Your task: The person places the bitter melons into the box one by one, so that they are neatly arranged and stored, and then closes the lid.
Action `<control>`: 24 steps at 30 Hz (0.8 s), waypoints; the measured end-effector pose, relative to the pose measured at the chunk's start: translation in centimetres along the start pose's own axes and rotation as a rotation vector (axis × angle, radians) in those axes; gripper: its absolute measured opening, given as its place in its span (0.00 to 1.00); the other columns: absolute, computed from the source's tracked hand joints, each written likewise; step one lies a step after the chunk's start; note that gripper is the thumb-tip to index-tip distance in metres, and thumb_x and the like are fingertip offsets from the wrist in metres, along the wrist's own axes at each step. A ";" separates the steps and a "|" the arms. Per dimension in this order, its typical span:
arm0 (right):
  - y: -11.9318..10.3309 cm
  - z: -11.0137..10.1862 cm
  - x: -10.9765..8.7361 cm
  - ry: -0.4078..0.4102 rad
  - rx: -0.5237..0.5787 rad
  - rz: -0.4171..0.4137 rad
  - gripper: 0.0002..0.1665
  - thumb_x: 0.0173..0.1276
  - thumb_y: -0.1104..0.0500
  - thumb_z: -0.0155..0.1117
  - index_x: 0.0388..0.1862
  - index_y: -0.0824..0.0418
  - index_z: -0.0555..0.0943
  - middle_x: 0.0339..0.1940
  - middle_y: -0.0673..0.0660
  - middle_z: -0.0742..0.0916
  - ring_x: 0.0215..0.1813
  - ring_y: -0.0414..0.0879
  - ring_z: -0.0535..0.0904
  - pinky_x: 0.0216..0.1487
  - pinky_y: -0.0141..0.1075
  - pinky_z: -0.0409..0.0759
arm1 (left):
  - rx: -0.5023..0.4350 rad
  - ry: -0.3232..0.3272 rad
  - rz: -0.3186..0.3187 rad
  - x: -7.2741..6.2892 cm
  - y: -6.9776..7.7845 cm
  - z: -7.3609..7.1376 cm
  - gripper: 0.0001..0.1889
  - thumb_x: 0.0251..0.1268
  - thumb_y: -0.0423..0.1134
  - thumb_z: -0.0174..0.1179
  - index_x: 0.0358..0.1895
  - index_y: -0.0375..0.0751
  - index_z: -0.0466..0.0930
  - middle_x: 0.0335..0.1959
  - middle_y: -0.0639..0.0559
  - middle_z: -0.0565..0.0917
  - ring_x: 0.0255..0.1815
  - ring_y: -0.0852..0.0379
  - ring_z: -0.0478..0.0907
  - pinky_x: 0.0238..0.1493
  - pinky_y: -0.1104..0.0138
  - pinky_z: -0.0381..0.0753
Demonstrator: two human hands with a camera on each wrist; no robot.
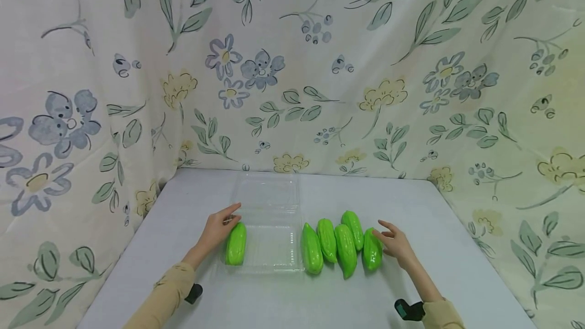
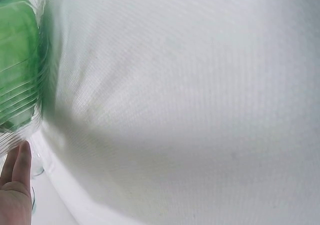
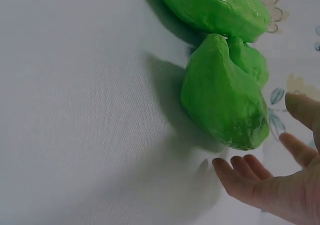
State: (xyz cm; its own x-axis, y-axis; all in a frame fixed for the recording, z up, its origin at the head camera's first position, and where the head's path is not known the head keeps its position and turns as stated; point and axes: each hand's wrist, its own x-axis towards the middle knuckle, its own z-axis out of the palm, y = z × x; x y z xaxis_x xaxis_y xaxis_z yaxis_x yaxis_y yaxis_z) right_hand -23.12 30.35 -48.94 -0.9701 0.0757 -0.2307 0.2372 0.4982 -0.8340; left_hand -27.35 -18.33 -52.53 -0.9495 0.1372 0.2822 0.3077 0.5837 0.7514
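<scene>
A clear plastic clamshell box [image 1: 269, 270] lies open on the table, its lid [image 1: 267, 192] folded back to the far side. Inside, along its left wall, is one bright green ridged gourd [image 1: 236, 244], seen through the plastic in the left wrist view. My left hand [image 1: 221, 228] is at the box's left side by that gourd's far end; its fingers [image 2: 22, 165] look fairly straight against the box wall. Several similar gourds [image 1: 346, 250] lie right of the box. Beside the rightmost gourd [image 3: 220, 97], my right hand [image 1: 395, 242] has its fingers spread, with nothing gripped.
A white cloth covers the table [image 1: 365, 194]. Floral curtains [image 1: 292, 65] hang behind it and along both sides. Dark wrist cameras [image 1: 409, 310] sit on both forearms, below beige sleeves.
</scene>
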 end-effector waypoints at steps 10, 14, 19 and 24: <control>-0.2 0.5 -0.3 -0.036 -0.053 -0.017 0.35 0.70 0.56 0.57 0.71 0.68 0.60 0.64 0.83 0.65 0.57 0.67 0.74 0.43 0.43 0.86 | 0.009 0.006 0.007 0.0 0.1 0.0 0.22 0.66 0.36 0.58 0.63 0.37 0.72 0.57 0.39 0.80 0.48 0.45 0.83 0.51 0.54 0.84; -0.1 0.7 -0.4 -0.028 -0.067 -0.024 0.34 0.68 0.58 0.59 0.69 0.69 0.62 0.61 0.81 0.70 0.47 0.52 0.80 0.37 0.37 0.85 | 0.004 0.007 0.004 0.0 0.1 0.1 0.22 0.66 0.36 0.59 0.63 0.37 0.72 0.57 0.40 0.80 0.48 0.46 0.84 0.52 0.54 0.84; 0.0 0.7 -0.4 -0.015 -0.078 -0.024 0.34 0.67 0.57 0.60 0.68 0.69 0.64 0.59 0.81 0.71 0.46 0.52 0.81 0.38 0.39 0.86 | -0.005 0.009 0.003 0.0 0.0 0.1 0.22 0.66 0.35 0.59 0.63 0.38 0.72 0.57 0.38 0.80 0.48 0.45 0.84 0.52 0.53 0.84; 0.0 0.8 -0.4 -0.008 -0.091 -0.019 0.34 0.68 0.56 0.60 0.68 0.69 0.64 0.60 0.82 0.71 0.51 0.60 0.80 0.40 0.41 0.87 | -0.007 0.006 -0.003 0.0 0.0 0.1 0.22 0.66 0.35 0.59 0.63 0.38 0.72 0.56 0.38 0.80 0.49 0.45 0.83 0.52 0.53 0.84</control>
State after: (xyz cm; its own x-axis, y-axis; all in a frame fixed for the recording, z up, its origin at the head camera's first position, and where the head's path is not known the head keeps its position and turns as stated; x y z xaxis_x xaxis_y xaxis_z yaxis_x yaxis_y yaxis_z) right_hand -22.69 29.69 -49.25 -0.9738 0.0586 -0.2198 0.2128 0.5757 -0.7895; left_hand -27.35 -18.25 -52.64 -0.9502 0.1307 0.2829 0.3048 0.5788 0.7564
